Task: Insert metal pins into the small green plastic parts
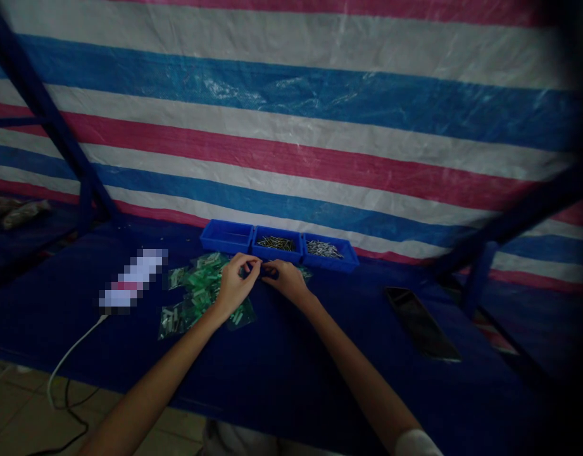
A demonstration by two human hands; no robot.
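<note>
My left hand (237,282) and my right hand (287,282) meet in front of the blue bins, their fingers pinched together. A small dark thing (271,272) shows between the fingertips of both; its kind is too dark and small to make out. Beside and beneath my left hand lies a pile of small clear plastic bags (200,282) with green and pale pieces in them. Just behind the hands is a blue bin of brass-coloured small metal parts (276,243). Another, on its right, holds silvery small metal parts (322,249).
A third blue bin (227,237) stands at the left of the row. On the blue table (319,380) lie a dark phone (421,324) at right and a blurred-out item (132,282) with a white cable (73,348) at left. Blue frame posts and a striped sheet (291,145) rise behind.
</note>
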